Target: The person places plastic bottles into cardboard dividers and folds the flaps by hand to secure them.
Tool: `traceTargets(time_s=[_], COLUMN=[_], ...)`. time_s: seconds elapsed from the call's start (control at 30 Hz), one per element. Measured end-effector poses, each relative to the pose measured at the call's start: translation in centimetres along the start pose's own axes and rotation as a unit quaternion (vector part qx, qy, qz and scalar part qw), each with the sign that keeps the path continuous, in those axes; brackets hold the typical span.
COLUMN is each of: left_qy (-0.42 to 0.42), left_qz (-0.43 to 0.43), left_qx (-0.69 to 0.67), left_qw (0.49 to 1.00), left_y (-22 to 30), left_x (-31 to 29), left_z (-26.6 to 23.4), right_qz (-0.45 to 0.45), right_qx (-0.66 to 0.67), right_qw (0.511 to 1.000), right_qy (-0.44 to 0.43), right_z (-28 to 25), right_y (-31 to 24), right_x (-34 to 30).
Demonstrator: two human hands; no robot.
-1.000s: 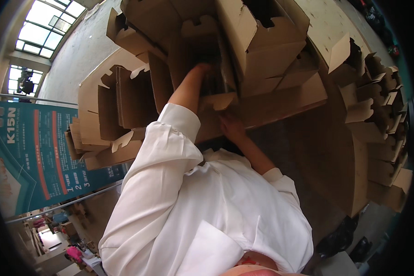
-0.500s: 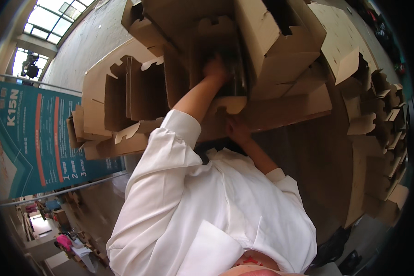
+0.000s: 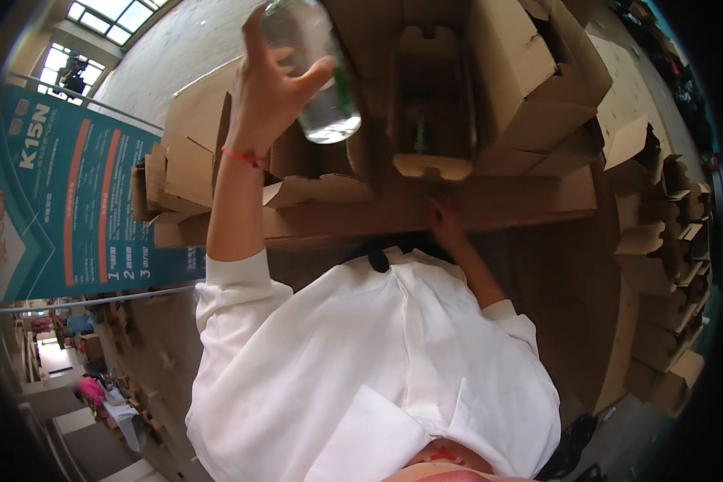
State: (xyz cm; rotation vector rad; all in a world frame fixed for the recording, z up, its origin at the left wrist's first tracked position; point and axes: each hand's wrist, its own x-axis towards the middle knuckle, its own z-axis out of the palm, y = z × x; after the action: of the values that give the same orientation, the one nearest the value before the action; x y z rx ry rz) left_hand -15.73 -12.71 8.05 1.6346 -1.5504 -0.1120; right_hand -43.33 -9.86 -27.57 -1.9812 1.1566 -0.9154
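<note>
- Your left hand (image 3: 269,92) is closed around a clear bottle (image 3: 327,104); the thumb lies across its near side, and some fingers are partly hidden.
- The bottle is tilted in view, held over an open cardboard compartment at your left, whose front flap (image 3: 317,189) shows below it. Green shows along the bottle's side. Its far end reaches the upper edge of the view.
- Your right hand (image 3: 448,223) is at the front wall of a long, low cardboard tray (image 3: 530,193); fingers are small and shadowed, so you cannot tell whether they grip the cardboard or only rest against it.
- Just beyond that hand, an open, narrow cardboard box (image 3: 432,167) has a notched front flap; a small green patch shows inside, on something too dark to identify.
- To the right of this box, a taller cardboard carton (image 3: 530,72) stands close by.
- Farther right: a group of open cardboard boxes (image 3: 647,241) with raised flaps.
- At your left: a teal banner (image 3: 128,201) with red stripes.
- Your left wrist wears a red cord bracelet (image 3: 253,158).
</note>
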Motion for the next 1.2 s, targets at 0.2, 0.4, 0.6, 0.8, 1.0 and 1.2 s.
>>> traceTargets(time_s=[0.2,0.4,0.6,0.8,1.0,1.2], left_qy=[-0.041,-0.209,-0.379,-0.498,-0.44,-0.533], left_qz=[0.011,-0.084,-0.054,-0.121,-0.101,-0.193], left_qx=[0.222,0.159,0.227,0.307,0.33,0.224], left_qw=[0.974,0.961,0.896,0.802,0.829,0.793], left_y=[-6.6,-10.1,-11.2,-14.4,-14.9,-15.3], left_x=[-2.9,-3.1,-4.1,-2.4,-2.4,-0.8], left_z=[-0.7,3.1,7.2,11.8,11.7,12.2], right_qz=[-0.009,-0.095,-0.272,-0.308,-0.308,-0.299], right_qx=[-0.025,0.018,-0.02,-0.006,-0.011,-0.001], right_qw=[1.0,0.995,0.962,0.951,0.951,0.954], right_qy=[-0.01,-0.027,0.011,0.019,0.022,0.03], right_z=[-0.7,-1.3,-1.8,0.1,-0.2,-0.4], right_y=[-3.3,-11.4,-20.3,-20.2,-20.3,-20.2], right_x=[1.2,2.7,7.4,8.7,8.6,8.5])
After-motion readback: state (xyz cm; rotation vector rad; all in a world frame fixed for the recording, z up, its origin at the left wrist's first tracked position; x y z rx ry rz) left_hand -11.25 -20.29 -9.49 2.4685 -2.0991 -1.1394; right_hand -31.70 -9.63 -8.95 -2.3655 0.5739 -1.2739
